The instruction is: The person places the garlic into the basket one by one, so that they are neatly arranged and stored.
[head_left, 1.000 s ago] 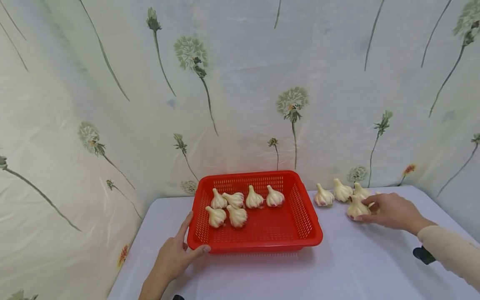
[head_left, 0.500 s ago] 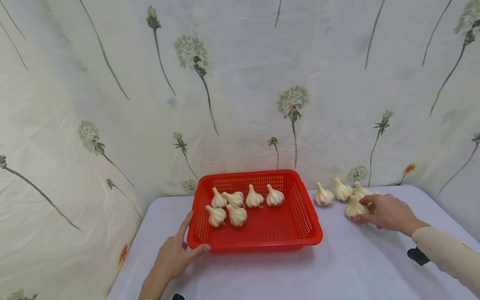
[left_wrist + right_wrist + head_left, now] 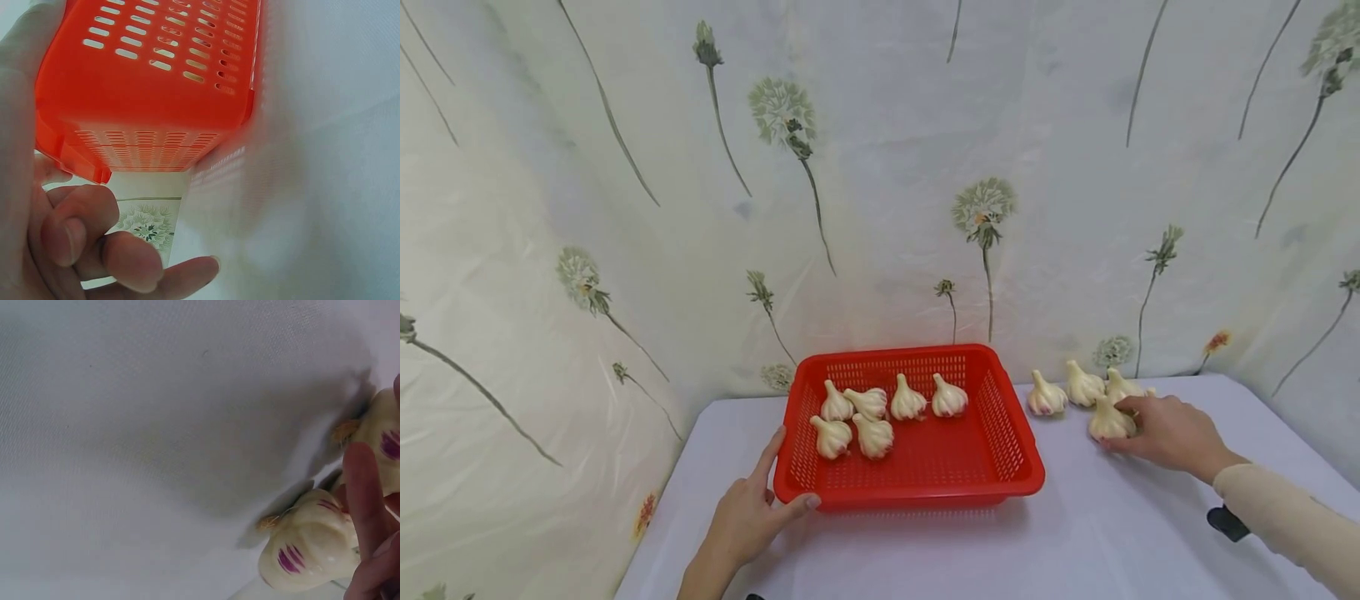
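Observation:
A red perforated plastic basket (image 3: 917,495) holds several garlic bulbs (image 3: 907,400) at its back and left. My left hand (image 3: 745,512) is at its near left corner, index finger along the left side and thumb on the front rim. The left wrist view shows its other fingers loosely bent beside the basket wall (image 3: 137,94). At the right, my right hand (image 3: 1172,433) pinches a garlic bulb (image 3: 1109,420) between thumb and fingers, low at the table. Two bulbs show by those fingers (image 3: 365,500) in the right wrist view, one a whitish bulb (image 3: 306,547) with purple streaks.
Beyond the right hand, more loose garlic bulbs (image 3: 1085,386) stand close together near the table's back edge; one is partly hidden by the hand. White cloth covers the table (image 3: 925,558). A dandelion-print curtain (image 3: 880,208) hangs directly behind.
My right hand has shifted slightly left, and the pinched bulb has come a little left with it. The left hand and the basket stay in place.

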Available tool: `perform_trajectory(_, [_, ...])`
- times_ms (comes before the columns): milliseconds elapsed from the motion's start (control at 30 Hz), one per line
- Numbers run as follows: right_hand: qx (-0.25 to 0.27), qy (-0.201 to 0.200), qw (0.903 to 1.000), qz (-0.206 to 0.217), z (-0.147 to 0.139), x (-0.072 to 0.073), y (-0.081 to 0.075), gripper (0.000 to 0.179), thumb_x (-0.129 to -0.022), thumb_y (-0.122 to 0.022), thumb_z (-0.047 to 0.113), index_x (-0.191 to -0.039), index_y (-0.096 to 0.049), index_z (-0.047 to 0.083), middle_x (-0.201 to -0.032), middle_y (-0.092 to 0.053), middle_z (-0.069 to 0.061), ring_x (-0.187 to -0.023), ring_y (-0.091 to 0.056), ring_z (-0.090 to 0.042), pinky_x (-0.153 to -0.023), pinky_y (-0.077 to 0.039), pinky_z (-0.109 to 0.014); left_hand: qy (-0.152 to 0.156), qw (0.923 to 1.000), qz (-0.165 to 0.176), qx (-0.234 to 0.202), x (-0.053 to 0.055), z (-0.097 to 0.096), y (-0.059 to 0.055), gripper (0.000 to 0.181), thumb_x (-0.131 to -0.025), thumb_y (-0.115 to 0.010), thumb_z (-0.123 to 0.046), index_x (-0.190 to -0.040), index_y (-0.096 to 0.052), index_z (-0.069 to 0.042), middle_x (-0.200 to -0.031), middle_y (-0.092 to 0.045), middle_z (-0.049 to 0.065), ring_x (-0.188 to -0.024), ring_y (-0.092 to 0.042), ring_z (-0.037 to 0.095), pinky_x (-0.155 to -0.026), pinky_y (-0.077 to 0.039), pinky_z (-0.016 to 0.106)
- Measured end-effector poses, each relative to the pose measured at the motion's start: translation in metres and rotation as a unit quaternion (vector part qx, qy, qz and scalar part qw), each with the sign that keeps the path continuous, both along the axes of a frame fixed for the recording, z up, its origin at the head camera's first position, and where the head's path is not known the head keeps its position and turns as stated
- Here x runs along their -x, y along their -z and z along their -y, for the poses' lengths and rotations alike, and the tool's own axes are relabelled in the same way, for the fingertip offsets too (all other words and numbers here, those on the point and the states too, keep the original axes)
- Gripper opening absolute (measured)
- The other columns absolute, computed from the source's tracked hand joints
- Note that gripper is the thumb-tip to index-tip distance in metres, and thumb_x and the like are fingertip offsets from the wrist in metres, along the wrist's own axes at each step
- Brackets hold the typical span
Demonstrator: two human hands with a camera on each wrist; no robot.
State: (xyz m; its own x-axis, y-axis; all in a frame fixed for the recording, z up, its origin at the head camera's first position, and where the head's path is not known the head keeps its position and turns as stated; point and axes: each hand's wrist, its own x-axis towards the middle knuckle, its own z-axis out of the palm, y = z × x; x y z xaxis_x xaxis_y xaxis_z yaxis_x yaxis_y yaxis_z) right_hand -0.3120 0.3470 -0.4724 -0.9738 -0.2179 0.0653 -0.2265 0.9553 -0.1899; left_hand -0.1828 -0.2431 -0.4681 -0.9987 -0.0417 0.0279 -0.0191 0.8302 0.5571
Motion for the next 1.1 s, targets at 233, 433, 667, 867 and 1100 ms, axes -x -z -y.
perform_trajectory(233, [0.003, 0.006, 0.9998, -0.017, 0.004, -0.003, -0.002, 0.078, -0.071, -0.079, 0.063, -0.118, -0.068, 0.001, -0.074, -0.061, 0.002, -0.062, -0.046, -0.017, -0.050, -0.030, -0.031, 0.000, 1.0000, 0.005, -0.008, -0.001, -0.001, 0.000, 0.101, -0.074, -0.067, -0.074, -0.156, -0.018, -0.041, -0.056, -0.047, -0.002, -0.054, -0.041, 0.012, -0.046, -0.030, 0.025])
perform_trajectory(433, [0.019, 0.013, 0.9997, -0.012, 0.007, -0.005, -0.016, 0.081, -0.071, -0.079, 0.061, -0.121, -0.065, -0.002, -0.097, -0.070, -0.020, -0.064, -0.052, -0.017, -0.050, -0.038, -0.031, 0.005, 1.0000, 0.001, -0.009, -0.001, 0.000, 0.000, 0.101, -0.074, -0.067, -0.073, -0.156, -0.018, -0.041, -0.055, -0.046, -0.001, -0.053, -0.040, 0.012, -0.046, -0.029, 0.025])
perform_trajectory(667, [0.043, 0.009, 0.9987, -0.026, 0.009, 0.000, -0.032, 0.098, -0.067, -0.073, 0.076, -0.125, -0.064, -0.002, -0.103, -0.071, -0.024, -0.076, -0.064, -0.024, -0.053, -0.044, -0.032, 0.002, 1.0000, -0.003, -0.003, 0.000, 0.000, 0.000, 0.101, -0.074, -0.067, -0.074, -0.156, -0.017, -0.042, -0.055, -0.046, -0.001, -0.055, -0.040, 0.013, -0.047, -0.030, 0.026])
perform_trajectory(867, [0.072, 0.007, 0.9966, -0.037, 0.021, 0.002, -0.046, 0.098, -0.066, -0.071, 0.078, -0.125, -0.065, 0.000, -0.106, -0.071, -0.022, -0.086, -0.066, -0.031, -0.055, -0.047, -0.032, 0.001, 1.0000, -0.006, -0.007, 0.000, 0.000, 0.001, 0.101, -0.074, -0.068, -0.073, -0.156, -0.019, -0.041, -0.054, -0.046, -0.001, -0.053, -0.040, 0.013, -0.046, -0.029, 0.026])
perform_trajectory(1100, [0.093, -0.009, 0.9932, -0.070, 0.043, 0.006, -0.066, 0.086, -0.070, -0.076, 0.068, -0.123, -0.067, 0.001, -0.101, -0.072, -0.019, -0.084, -0.065, -0.031, -0.056, -0.047, -0.032, 0.009, 0.9998, -0.017, -0.008, 0.001, 0.002, 0.003, 0.100, -0.075, -0.068, -0.073, -0.156, -0.018, -0.041, -0.051, -0.044, -0.003, -0.051, -0.039, 0.011, -0.045, -0.028, 0.026])
